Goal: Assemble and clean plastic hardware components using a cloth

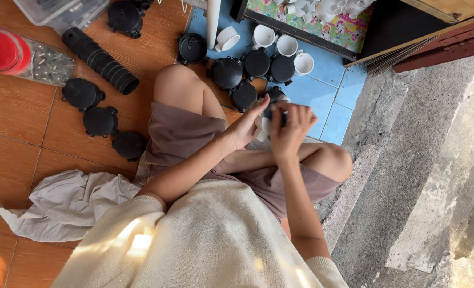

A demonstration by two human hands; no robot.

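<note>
- Seated on the floor (13, 160), I hold both hands together above my knees: the left hand (246, 127) and right hand (291, 128) are closed around one small black round fitting (274, 109) with a white piece (262, 128) beneath it, fingers wrapped over most of both.
- The fitting sits between my two hands, just in front of the cluster of black caps (253, 72) on the floor.
- My judgement of the risk: the grip is fingertip work on a small part, and a slip would likely send it down between my legs or rolling into that cluster, where it would be hard to tell apart from the rest.
- I also judge that a twist applied off-axis could seat the black and white pieces crookedly; my fingers hide the joint, so I cannot tell how it sits.
- Beyond the cluster stand white cups or pipe fittings (279, 41) on a blue floor tile, with a tray of more white pieces (322, 8) behind them.
- To the left of the cluster lie a ribbed black stack (101, 60), three more black caps (101, 120) and a clear red-lidded jar (21, 56) of small hardware.
- A crumpled grey cloth (66, 200) lies beside my left hip; nothing stands directly between my hands and the cluster.
</note>
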